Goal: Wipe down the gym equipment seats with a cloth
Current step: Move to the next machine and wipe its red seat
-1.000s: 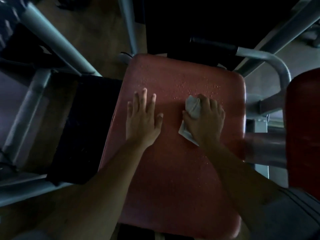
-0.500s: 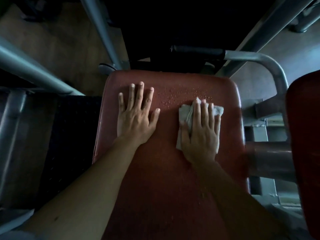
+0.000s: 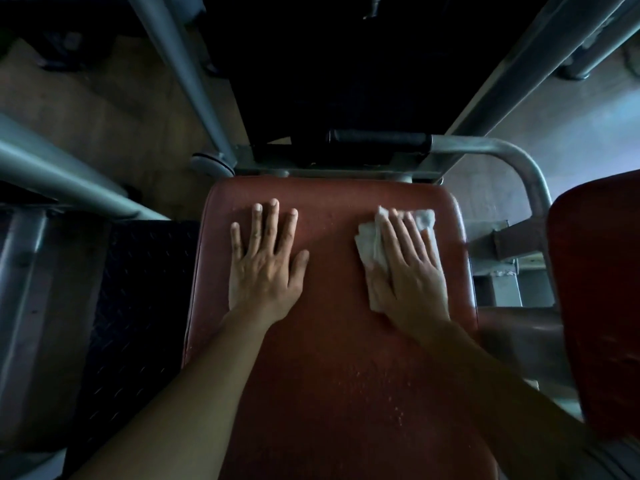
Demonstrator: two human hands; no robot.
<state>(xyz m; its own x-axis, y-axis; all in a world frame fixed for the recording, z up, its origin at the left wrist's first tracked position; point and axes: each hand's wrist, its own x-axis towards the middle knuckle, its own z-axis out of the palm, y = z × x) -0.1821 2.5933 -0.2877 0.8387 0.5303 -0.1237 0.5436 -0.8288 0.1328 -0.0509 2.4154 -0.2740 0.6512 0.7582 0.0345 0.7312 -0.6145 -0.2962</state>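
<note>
1. Pressing down on the crumpled white cloth (image 3: 369,244), the right hand (image 3: 408,268) is lying flat with its fingers (image 3: 391,233) straight and close together. Nothing is being pinched. The flat palm is judged to be spreading the load over the whole wad of fabric.
2. The cloth is lying on the far right part of the red vinyl padded seat (image 3: 329,358), near its far edge and its right edge. One corner is showing beyond the fingertips and a fold is showing on the thumb side.
3. The left hand (image 3: 266,265) is resting palm-down on the far left part of the seat, fingers straight and spread, holding nothing. It is probably bracing the person, who is leaning over the seat.
4. Fine droplets (image 3: 381,386) are showing on the near half of the seat, so that zone is judged not yet wiped.
5. The grey steel frame tube (image 3: 485,150) and its black rubber grip (image 3: 377,137) are standing just beyond the far edge of the seat. They are likely limiting how far a forward stroke can run.
6. The second red pad (image 3: 595,306) is sitting to the right, apart from the seat. It is probably awaiting the same treatment.
</note>
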